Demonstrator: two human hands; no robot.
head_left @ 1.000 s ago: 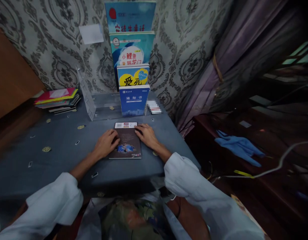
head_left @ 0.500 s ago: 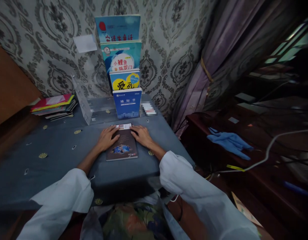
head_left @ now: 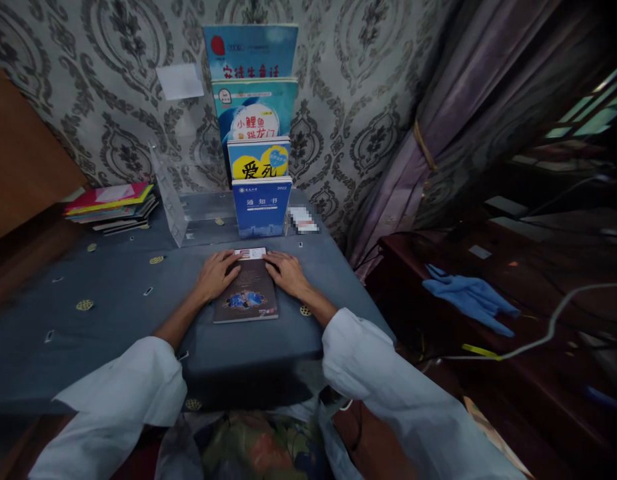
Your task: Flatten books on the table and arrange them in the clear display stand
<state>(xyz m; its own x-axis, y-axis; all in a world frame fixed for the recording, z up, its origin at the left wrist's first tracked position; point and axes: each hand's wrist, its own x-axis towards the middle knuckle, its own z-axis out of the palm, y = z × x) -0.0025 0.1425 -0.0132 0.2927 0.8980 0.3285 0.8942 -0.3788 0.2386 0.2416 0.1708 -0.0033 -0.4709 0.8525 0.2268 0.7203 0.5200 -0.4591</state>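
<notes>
A dark brown book (head_left: 245, 283) with a blue picture near its lower edge lies flat on the cloth-covered table. Across its top edge runs a white strip (head_left: 251, 253) with small print, either a label or a separate slip; I cannot tell which. My left hand (head_left: 217, 273) rests over the book's upper left side, fingers stretched toward the strip. On the upper right side lies my right hand (head_left: 287, 272), its fingers also extended and its fingertips beside the strip. Just beyond stands a blue booklet (head_left: 261, 210) at the front of a clear stepped rack.
Behind the blue booklet, a yellow-and-blue book (head_left: 258, 160) and taller teal books (head_left: 255, 100) rise in steps. A clear rack panel (head_left: 171, 200) stands left of them, near a pile of booklets (head_left: 111, 208). A blue cloth (head_left: 468, 297) and cables lie at right.
The camera view has shifted slightly, so the rack and its books appear a little farther right. Both hands keep their places on the brown book, which has not visibly moved on the table.
</notes>
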